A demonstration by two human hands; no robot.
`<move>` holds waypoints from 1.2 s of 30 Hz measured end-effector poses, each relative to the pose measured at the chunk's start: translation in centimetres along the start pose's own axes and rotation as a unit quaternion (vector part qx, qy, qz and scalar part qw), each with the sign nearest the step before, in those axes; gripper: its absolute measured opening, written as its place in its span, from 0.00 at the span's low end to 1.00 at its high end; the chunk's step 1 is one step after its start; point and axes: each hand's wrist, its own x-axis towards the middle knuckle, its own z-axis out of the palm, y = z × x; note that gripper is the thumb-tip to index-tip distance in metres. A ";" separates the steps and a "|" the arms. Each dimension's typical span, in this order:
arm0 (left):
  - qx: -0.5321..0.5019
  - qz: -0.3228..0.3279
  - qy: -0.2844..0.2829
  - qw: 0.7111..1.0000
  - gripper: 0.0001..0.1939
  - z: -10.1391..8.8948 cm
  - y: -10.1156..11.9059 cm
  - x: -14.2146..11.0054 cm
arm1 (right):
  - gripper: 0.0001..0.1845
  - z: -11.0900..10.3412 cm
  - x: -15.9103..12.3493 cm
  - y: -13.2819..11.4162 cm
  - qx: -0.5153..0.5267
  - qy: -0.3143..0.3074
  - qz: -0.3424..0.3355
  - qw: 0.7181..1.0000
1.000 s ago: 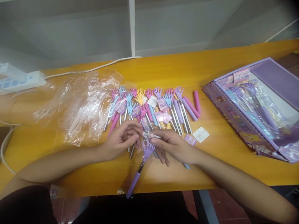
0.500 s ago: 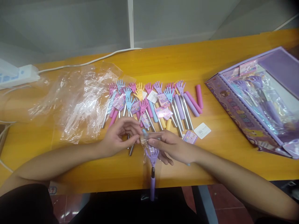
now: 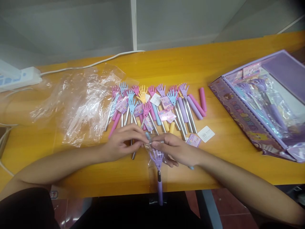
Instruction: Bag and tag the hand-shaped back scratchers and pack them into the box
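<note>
A purple back scratcher (image 3: 157, 168) with a hand-shaped head hangs in a clear plastic sleeve over the table's near edge. My left hand (image 3: 124, 143) and my right hand (image 3: 175, 149) both pinch the top of that sleeve, fingers closed, just above the scratcher's head. Right behind my hands lies a row of several back scratchers (image 3: 154, 106) in pink, blue, yellow and purple, some with paper tags.
A heap of empty clear plastic sleeves (image 3: 81, 101) lies at the left on the orange table (image 3: 166, 68). An open purple box (image 3: 262, 101) with wrapped scratchers sits at the right. A white power strip (image 3: 16, 78) and its cable run along the far left.
The purple scratcher has swung from slanting down-left to hanging nearly straight down. My hands have drawn closer together at the top of the sleeve.
</note>
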 end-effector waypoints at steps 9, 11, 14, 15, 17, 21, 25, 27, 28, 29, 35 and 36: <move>-0.030 -0.066 0.005 0.997 0.15 0.2 0.0 -0.3 | 0.25 0.1 0.1 0.1 -0.002 0.005 -0.008 1.000; -0.028 -0.073 0.007 0.997 0.14 0.2 0.0 -0.4 | 0.25 0.1 0.1 0.0 -0.001 0.003 -0.009 1.000; -0.018 -0.081 0.011 0.996 0.13 0.1 -0.1 -0.4 | 0.25 0.1 0.0 -0.1 -0.002 0.004 -0.003 1.000; -0.013 -0.082 0.013 0.996 0.12 0.1 0.0 -0.3 | 0.25 0.1 0.0 -0.1 -0.003 0.006 0.000 1.000; -0.002 -0.080 0.015 0.997 0.11 0.1 0.0 -0.2 | 0.25 0.1 0.0 -0.2 -0.007 0.007 0.008 1.000; 0.018 -0.080 0.018 0.996 0.07 0.1 0.2 0.1 | 0.25 0.2 0.0 -0.2 -0.010 0.005 0.007 1.000; 0.030 -0.095 0.011 0.995 0.04 0.0 0.1 -0.1 | 0.28 0.2 0.0 -0.2 -0.025 0.005 0.008 1.000; 0.038 -0.104 0.007 0.994 0.03 0.1 0.2 -0.2 | 0.28 0.3 0.0 -0.2 -0.036 0.008 0.010 0.999; 0.042 -0.107 0.004 0.993 0.03 0.1 0.2 -0.3 | 0.29 0.3 0.0 -0.2 -0.041 0.007 0.009 0.999; 0.046 -0.108 0.001 0.993 0.02 0.1 0.3 -0.3 | 0.29 0.4 0.0 -0.3 -0.046 0.004 0.008 0.999; 0.075 -0.104 0.005 0.992 0.04 -0.1 0.7 -0.3 | 0.27 0.6 0.0 -0.7 -0.094 -0.013 -0.003 0.996; 0.073 -0.117 0.016 0.990 0.04 -0.2 0.6 -0.3 | 0.27 0.6 0.0 -0.8 -0.110 -0.018 -0.002 0.994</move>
